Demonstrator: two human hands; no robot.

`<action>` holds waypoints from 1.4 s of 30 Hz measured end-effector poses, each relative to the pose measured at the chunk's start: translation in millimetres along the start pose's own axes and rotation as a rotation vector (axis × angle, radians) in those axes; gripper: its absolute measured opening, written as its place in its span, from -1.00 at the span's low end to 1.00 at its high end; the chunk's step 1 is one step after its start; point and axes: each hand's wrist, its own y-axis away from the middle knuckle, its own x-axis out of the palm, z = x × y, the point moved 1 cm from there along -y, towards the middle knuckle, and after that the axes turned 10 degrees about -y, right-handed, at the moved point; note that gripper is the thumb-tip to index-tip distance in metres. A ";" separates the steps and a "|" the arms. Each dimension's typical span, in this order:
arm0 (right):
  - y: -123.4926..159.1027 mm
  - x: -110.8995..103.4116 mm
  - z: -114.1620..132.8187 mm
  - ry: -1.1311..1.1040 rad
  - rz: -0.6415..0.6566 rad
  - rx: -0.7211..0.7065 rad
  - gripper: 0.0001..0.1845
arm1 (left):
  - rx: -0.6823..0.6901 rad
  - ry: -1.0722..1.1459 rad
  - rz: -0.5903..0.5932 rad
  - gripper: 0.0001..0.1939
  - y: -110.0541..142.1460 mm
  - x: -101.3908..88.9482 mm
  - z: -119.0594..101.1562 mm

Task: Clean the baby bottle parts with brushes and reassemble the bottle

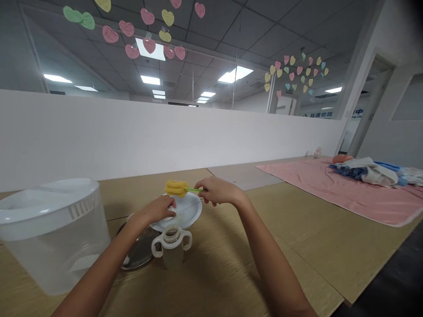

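My right hand (216, 190) is closed round the thin green handle of a yellow sponge brush (176, 188). The sponge head is held above the far rim of a white bowl (190, 215). Over the bowl's left side is my left hand (160, 208), its fingers curled down against a small whitish piece that I cannot make out clearly. Just in front of the bowl stands a baby bottle (173, 248) with two white handles, upright and uncapped. A round metal tray (140, 253) lies to its left, partly hidden by my left forearm.
A large translucent plastic bin (53, 259) with a white rim stands at the left. To the right, a pink cloth (313, 180) is spread on the wooden table (271, 259), with piled clothes (370, 171) on it. A white wall (165, 141) runs along the back.
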 end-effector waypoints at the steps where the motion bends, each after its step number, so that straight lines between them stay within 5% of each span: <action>1: 0.0 -0.2 -0.4 -0.002 -0.001 0.002 -0.64 | 0.011 0.018 0.007 -0.74 1.4 -3.8 0.0; 12: 0.1 -0.1 -1.3 -0.016 -0.005 0.011 -0.61 | 0.050 0.127 -0.030 -0.61 6.2 -9.7 7.7; 27: 0.2 -0.4 0.8 -0.015 0.008 0.023 -0.60 | -0.027 -0.023 0.107 -0.84 -4.5 31.5 8.6; 37: 0.1 0.7 -0.5 -0.007 0.006 0.004 -0.62 | 0.087 0.016 -0.023 -0.33 -13.7 30.1 0.1; 42: 2.7 0.0 2.2 -0.005 -0.007 0.009 -0.62 | 0.179 0.086 0.076 -0.56 -15.9 32.9 -14.0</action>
